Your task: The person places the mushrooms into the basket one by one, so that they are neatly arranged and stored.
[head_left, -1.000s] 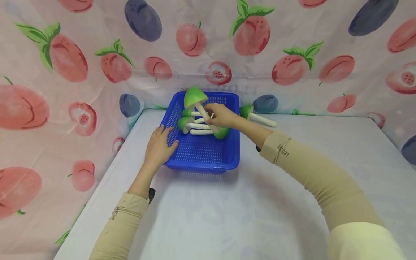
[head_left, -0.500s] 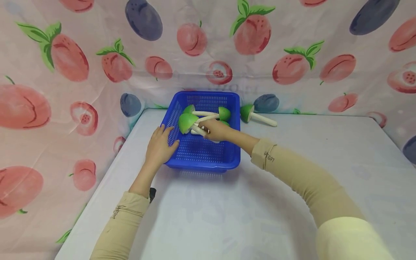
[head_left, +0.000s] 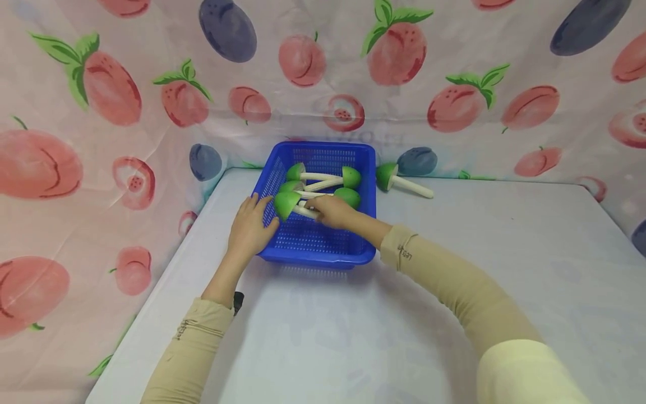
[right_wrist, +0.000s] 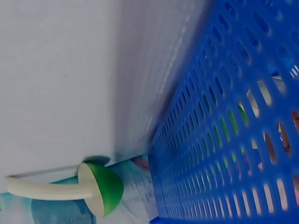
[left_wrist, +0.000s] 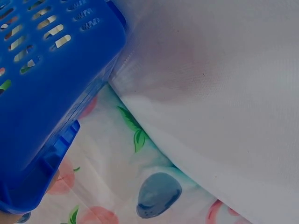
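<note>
In the head view my right hand (head_left: 334, 212) reaches into a blue plastic basket (head_left: 364, 235) and pinches the white stem of a green-capped toy mushroom (head_left: 286, 204) low inside it. The cap points left, close to the basket's left wall. Several similar mushrooms lie behind it, one with its cap (head_left: 351, 177) to the right. My left hand (head_left: 248, 227) rests on the left rim with its fingers spread. The left wrist view shows the basket's slotted side (left_wrist: 56, 70). Through the slots in the right wrist view, green and white bits and parts of my right hand show.
Another green mushroom (head_left: 386, 177) lies on the white table (head_left: 429, 292) right of the basket, its stem pointing right. A fruit-patterned cloth (head_left: 313, 101) hangs behind and along the left of the table.
My right hand has lowered the mushroom into the basket and moved toward the front, laying it ahead of the others. My left hand stays at the rim.
</note>
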The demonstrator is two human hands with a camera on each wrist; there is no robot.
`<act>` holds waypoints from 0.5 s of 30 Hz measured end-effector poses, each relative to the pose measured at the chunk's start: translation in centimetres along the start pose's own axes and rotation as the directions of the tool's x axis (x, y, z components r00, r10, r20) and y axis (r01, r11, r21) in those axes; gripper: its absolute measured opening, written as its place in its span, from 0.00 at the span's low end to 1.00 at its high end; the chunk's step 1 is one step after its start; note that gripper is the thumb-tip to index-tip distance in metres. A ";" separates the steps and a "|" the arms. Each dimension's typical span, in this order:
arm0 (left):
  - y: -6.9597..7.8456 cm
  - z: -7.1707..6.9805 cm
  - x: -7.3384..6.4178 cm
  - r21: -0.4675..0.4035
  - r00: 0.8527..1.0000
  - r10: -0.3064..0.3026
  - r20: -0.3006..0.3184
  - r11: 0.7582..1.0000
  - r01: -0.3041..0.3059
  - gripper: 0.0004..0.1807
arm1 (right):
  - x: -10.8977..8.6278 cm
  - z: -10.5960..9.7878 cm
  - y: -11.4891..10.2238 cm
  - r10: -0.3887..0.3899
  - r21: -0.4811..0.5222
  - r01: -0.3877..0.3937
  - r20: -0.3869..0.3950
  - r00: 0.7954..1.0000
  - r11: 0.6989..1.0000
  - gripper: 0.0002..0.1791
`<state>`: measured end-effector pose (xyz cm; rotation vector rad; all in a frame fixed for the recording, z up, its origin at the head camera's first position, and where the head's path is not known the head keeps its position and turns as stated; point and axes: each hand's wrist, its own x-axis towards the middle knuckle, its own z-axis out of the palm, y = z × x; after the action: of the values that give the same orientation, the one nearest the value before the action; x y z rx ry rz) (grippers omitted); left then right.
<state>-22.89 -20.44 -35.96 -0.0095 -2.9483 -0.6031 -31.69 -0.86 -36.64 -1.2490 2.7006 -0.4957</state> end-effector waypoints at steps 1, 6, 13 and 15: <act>0.0 0.0 0.0 0.000 1.000 -0.001 0.001 1.000 0.001 0.31 | 0.1 0.2 0.1 -0.006 -0.004 0.006 -0.006 1.000 1.000 0.20; 0.0 0.0 0.0 0.004 1.000 -0.001 0.003 1.000 0.001 0.31 | 0.8 0.7 0.1 -0.031 -0.019 0.030 -0.020 0.999 0.999 0.19; 0.0 0.1 0.1 -0.004 1.000 0.003 0.003 1.000 -0.003 0.30 | 1.3 1.1 0.1 0.043 -0.090 -0.038 0.057 0.997 0.995 0.20; -0.1 0.1 0.1 -0.001 1.000 0.000 0.006 1.000 0.000 0.30 | 1.4 1.4 0.1 0.055 -0.110 -0.046 0.079 0.995 0.993 0.20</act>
<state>-22.99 -20.47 -36.07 -0.0110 -2.9537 -0.6051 -32.34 -2.18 -37.95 -1.1946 2.7140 -0.2896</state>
